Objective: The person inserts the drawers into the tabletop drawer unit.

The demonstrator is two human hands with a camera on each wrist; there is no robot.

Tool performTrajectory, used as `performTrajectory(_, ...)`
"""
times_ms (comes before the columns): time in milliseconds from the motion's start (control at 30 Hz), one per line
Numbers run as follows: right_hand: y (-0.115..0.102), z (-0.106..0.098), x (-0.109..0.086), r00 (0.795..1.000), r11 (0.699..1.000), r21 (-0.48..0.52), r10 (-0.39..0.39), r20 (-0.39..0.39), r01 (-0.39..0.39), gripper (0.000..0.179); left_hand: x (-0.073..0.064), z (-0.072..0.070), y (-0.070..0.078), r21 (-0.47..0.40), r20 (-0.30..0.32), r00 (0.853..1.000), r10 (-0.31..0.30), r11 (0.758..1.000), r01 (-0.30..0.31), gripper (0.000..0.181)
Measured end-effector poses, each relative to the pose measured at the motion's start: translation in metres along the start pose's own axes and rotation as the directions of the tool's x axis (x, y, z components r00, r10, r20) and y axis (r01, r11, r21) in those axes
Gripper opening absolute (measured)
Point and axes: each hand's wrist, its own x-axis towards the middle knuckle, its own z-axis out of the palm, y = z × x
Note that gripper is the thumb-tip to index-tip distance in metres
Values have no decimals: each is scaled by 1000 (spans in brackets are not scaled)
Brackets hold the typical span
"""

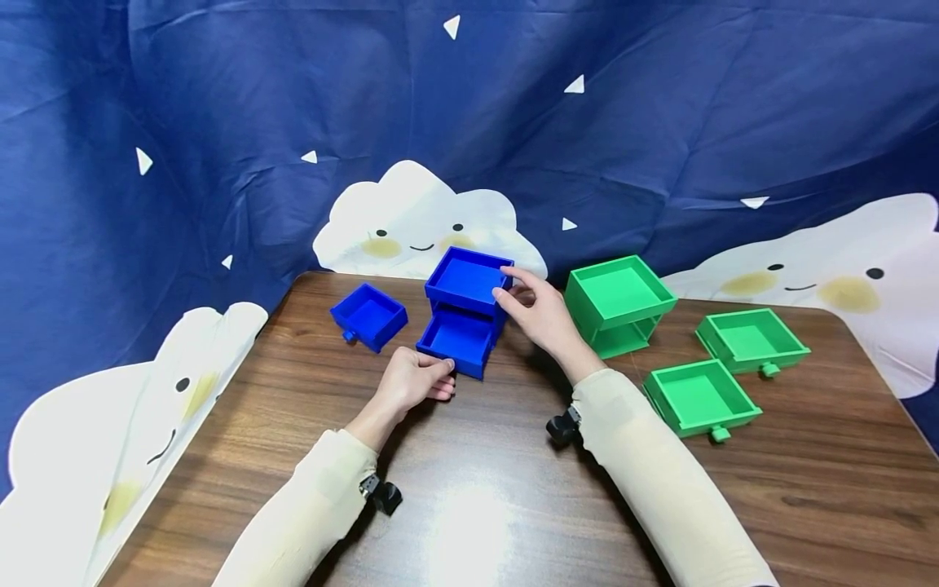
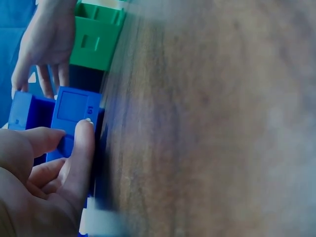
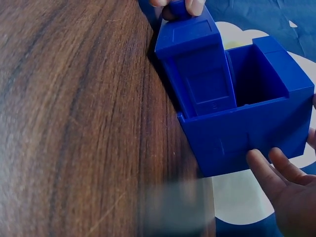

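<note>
On the table (image 1: 293,399) are 2 cabinets and 4 drawers: 1 cabinet and 2 drawers in blue, 1 cabinet and 2 drawers in green. Farthest left sits 1 loose blue drawer (image 1: 370,316), set at an angle, its knob turned toward the person.

Next comes the left hand (image 1: 411,379), its thumb and fingers closed in a pinch on the 1 round knob (image 3: 177,9) of the inserted blue drawer (image 1: 469,364). That drawer is partly inside the lower of the 2 openings in the blue cabinet (image 1: 465,281), its front end sticking out toward the person; the upper opening shows as a dark gap below the tray top.

Right of it, the right hand (image 1: 539,310) is spread, thumb and forefinger apart at the tray's rim, 2 fingers straight against the cabinet's right wall; it touches without closing round anything.

Farther right stands 1 green cabinet (image 1: 623,291), with 2 drawers beyond it: the far green drawer (image 1: 751,336) and the near green drawer (image 1: 700,398), each with 1 knob facing the person.

Behind hangs 1 blue backdrop (image 1: 513,98) with 3 white clouds and 7 white triangles.
</note>
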Motion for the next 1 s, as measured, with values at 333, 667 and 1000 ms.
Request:
performTrajectory(333, 1, 0, 0, 1000, 1000, 12, 7, -1, -7, 51, 10, -1, 1, 21, 20, 1000, -3, 1000, 3, 25)
performTrajectory(667, 0, -1, 2, 1000, 1000, 20, 9, -5, -9, 50, 16, -2, 9, 50, 32, 999, -8, 999, 7, 25)
performTrajectory(1000, 2, 1, 2, 1000, 999, 32, 11, -13, -10, 49, 19, -1, 11, 63, 20, 1000, -3, 998, 1, 26)
